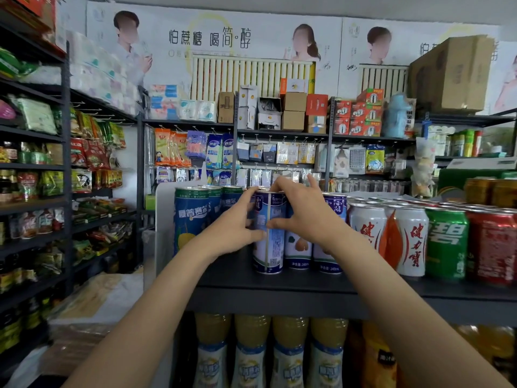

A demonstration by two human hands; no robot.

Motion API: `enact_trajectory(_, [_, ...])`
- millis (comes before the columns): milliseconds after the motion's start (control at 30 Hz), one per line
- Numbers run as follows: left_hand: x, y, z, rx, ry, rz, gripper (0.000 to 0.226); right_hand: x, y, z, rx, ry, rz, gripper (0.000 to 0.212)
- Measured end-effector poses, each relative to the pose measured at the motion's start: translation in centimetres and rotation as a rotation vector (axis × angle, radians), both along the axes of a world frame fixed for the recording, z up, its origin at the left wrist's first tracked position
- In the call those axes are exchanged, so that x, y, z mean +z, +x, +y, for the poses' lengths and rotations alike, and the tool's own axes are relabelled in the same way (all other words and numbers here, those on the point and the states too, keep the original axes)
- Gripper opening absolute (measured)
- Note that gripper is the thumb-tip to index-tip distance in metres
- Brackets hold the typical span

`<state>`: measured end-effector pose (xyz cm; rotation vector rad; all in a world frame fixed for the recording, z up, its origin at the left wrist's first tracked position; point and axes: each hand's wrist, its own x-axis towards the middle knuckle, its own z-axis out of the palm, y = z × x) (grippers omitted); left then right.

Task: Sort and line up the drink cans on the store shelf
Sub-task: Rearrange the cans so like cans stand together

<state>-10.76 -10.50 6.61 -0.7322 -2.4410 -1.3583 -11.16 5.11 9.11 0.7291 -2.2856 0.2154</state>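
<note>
Both hands wrapped around one tall blue-and-white can (269, 233): left hand (235, 229) curled at its left side, thumb low across the front, right hand (303, 217) over the top and right flank, likely to turn the label forward and nudge it level with matching cans (313, 247) just to the right. Standing upright near the front edge of the dark shelf (279, 281), seam and small print facing out. Green-topped blue cans (191, 217) left; white, green, red cans farther right.
</note>
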Motion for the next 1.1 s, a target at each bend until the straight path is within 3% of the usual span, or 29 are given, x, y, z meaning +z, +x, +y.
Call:
enact_trajectory(133, [-0.6,-0.1,0.5,0.069,0.024,0.021,0.094,0.7,0.2,2.2,-0.045,-0.075,-0.007,0.045])
enact_trajectory(400, [-1.8,-0.3,1.6,0.154,0.019,-0.033,0.081,0.8,-0.5,4.2,-0.135,-0.128,0.025,0.018])
enact_trajectory(600, [-2.5,-0.1,2.4,0.468,-0.018,0.091,0.076,1.9,-0.5,3.5,-0.046,-0.247,-0.055,0.011])
enact_trajectory(800, [-2.2,0.4,1.5,0.311,-0.117,-0.019,0.066,2.2,-0.1,3.8,0.039,-0.276,-0.125,0.007])
enact_trajectory(1100, [-3.2,-0.2,2.9,0.407,-0.061,0.039,0.067,2.1,-0.1,4.4,0.078,-0.286,-0.154,0.010])
